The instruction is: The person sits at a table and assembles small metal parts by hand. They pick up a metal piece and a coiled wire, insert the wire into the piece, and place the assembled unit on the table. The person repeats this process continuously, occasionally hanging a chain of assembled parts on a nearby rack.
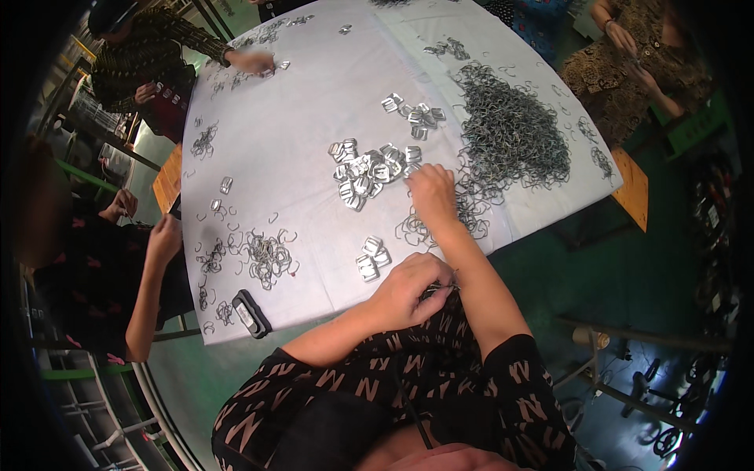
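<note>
Buckles (pixel 383 170), silver and slotted, gleam beside right grip (pixel 433 192), closure unclear; left grip (pixel 412 287) clasps thin metal pieces (pixel 442 290).

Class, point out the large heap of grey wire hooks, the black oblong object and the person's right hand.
Large heap of grey wire hooks (pixel 514 129): head view, middle of heap.
Black oblong object (pixel 251 314): head view, upper face.
Person's right hand (pixel 431 192): head view, back of hand.

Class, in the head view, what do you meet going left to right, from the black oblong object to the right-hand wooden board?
Black oblong object, small cluster of silver buckles, wearer's right hand, large heap of bent wire pieces, right-hand wooden board.
</note>
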The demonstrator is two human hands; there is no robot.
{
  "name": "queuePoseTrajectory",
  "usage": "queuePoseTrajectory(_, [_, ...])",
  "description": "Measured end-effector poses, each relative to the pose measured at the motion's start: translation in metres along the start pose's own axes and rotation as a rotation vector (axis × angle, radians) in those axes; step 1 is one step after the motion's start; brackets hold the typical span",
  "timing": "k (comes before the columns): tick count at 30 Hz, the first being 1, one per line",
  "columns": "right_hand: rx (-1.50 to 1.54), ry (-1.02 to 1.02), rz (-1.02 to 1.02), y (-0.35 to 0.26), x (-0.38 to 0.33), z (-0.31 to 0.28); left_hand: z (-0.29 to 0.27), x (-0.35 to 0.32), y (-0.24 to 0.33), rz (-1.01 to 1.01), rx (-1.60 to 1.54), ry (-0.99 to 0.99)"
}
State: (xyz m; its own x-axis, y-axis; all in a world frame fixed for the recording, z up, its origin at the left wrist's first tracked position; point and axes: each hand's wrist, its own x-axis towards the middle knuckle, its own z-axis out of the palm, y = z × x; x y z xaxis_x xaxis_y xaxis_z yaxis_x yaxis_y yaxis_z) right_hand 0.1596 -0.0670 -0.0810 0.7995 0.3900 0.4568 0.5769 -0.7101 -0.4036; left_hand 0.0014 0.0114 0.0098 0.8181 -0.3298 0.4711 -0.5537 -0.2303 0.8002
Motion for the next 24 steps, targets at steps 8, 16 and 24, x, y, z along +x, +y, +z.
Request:
queuePoseTrajectory(8, [0.822,0.038,0.410,0.003,-0.072,-0.105,0.010,0.000,-0.010,-0.098,0.050,0.079])
queuePoseTrajectory(16, [0.834,0.045,0.357,-0.023,-0.110,-0.156,0.031,0.000,-0.013,-0.140,0.150,0.088])
queuePoseTrajectory(24, [0.739,0.126,0.311,-0.031,-0.119,-0.160,0.035,-0.005,-0.011,-0.208,0.146,0.003])
